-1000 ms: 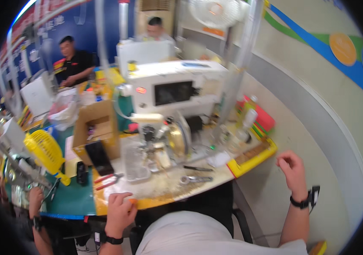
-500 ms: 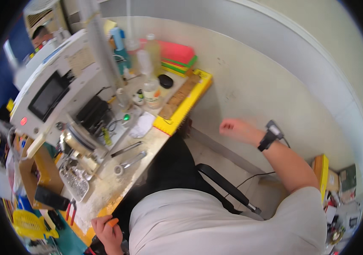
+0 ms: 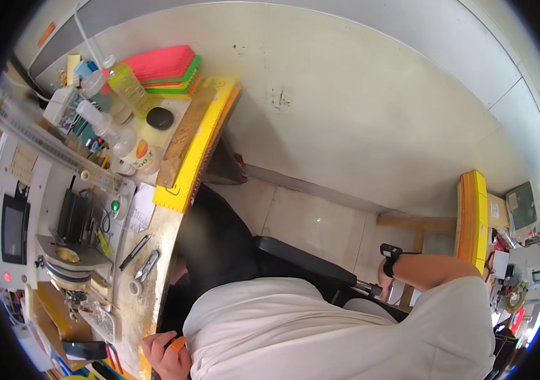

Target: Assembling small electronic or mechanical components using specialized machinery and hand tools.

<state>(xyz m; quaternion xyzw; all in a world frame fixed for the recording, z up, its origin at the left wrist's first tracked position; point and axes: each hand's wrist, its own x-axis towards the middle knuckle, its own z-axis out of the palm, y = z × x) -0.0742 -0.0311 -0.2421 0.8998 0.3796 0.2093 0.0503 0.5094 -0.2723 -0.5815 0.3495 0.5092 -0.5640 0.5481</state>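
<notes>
At the lower left, my left hand [image 3: 167, 356] is beside the front edge of the workbench [image 3: 167, 244]. Its fingers are loosely bent and slightly apart, with nothing visible in them. An orange cover [image 3: 177, 345] sits on one digit. My right hand [image 3: 384, 280] hangs low at the right, close to the end of the black chair armrest [image 3: 308, 259]; its fingers are hidden. A black device [image 3: 391, 252] is strapped on that wrist. Nearest the left hand on the bench are a white ring-shaped piece [image 3: 135, 288], a metal tool [image 3: 147, 266] and a dark slim tool [image 3: 134, 252].
A spray bottle [image 3: 132, 151], a bottle of yellow liquid [image 3: 127, 87] and a round black case [image 3: 160, 118] stand at the bench's far end. Red, green and yellow sheets [image 3: 162, 66] are stacked behind. A grey machine [image 3: 13, 253] lines the left. A yellow-edged shelf [image 3: 472, 218] stands right.
My view has swung right, shifting the bench leftward. My right hand has dropped from in front of the wall to beside the armrest. The left hand stays near the bench edge.
</notes>
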